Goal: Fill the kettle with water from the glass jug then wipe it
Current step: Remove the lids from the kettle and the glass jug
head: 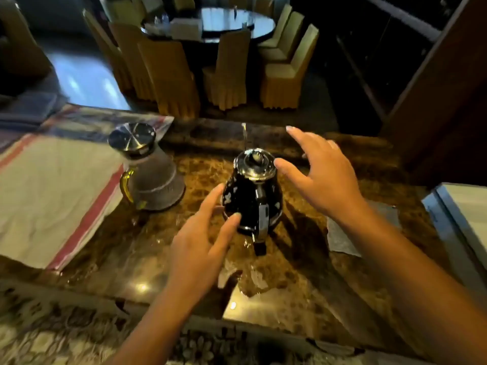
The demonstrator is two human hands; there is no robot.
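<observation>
desk (147,262): brown marbled, glossy | striped cloth (52,196): cream with red stripes, lying on desk's left part | round glass-topped dining table (237,22): far back | covered chairs (171,75): yellow, ringed around that table

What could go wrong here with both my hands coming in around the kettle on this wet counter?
1. Water is pooled on the marble counter near the kettle; its base might slide if nudged.
2. The right hand is by the lid, the left hand touches the body; a bump could tip it.
3. The glass jug stands close enough for an elbow to clip.
</observation>
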